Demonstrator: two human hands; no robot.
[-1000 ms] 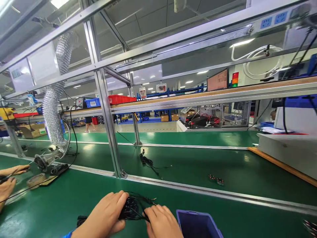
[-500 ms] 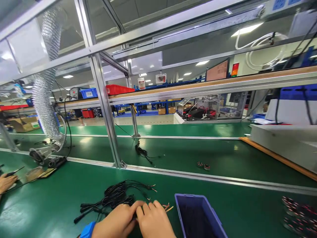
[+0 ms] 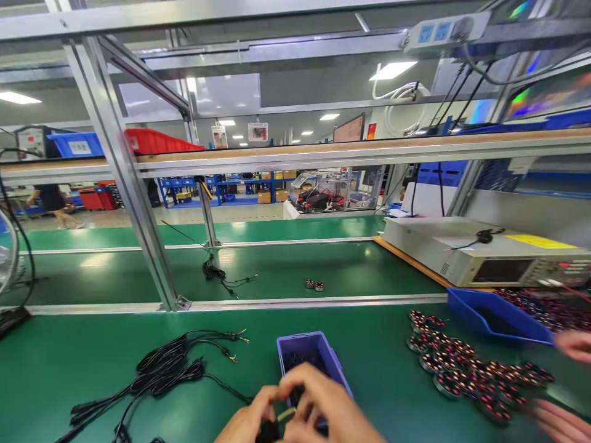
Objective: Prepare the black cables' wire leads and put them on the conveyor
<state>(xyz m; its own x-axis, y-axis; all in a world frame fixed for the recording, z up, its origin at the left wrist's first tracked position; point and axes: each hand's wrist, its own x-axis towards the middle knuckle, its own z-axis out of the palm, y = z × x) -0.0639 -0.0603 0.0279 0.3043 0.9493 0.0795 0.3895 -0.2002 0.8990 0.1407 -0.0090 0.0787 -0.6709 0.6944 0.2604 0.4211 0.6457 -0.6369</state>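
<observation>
My left hand (image 3: 247, 424), at the bottom of the view, is closed round the end of a black cable (image 3: 228, 389). My right hand (image 3: 330, 403) meets it with bent fingers. A short yellow-green wire (image 3: 286, 415) shows between the two hands, at the fingers of the right one. Something dark sits among the right fingers, too hidden to name. Left of the hands lies a bundle of black cables (image 3: 168, 375) with bared coloured wire ends. Just behind the right hand stands a purple bin (image 3: 302, 337) with small black parts inside, partly covered by that hand.
Many round copper-wound parts (image 3: 462, 363) lie to the right, near a blue tray (image 3: 498, 335) and a co-worker's hands (image 3: 566, 421). A grey instrument (image 3: 466, 246) stands behind. A metal rail (image 3: 295, 303) crosses the green bench, and a metal post (image 3: 132, 178) rises at left.
The view has swung right, bringing the copper-wound parts, instrument and co-worker's hands into sight. My hands have moved from beside the cable bundle to in front of the purple bin.
</observation>
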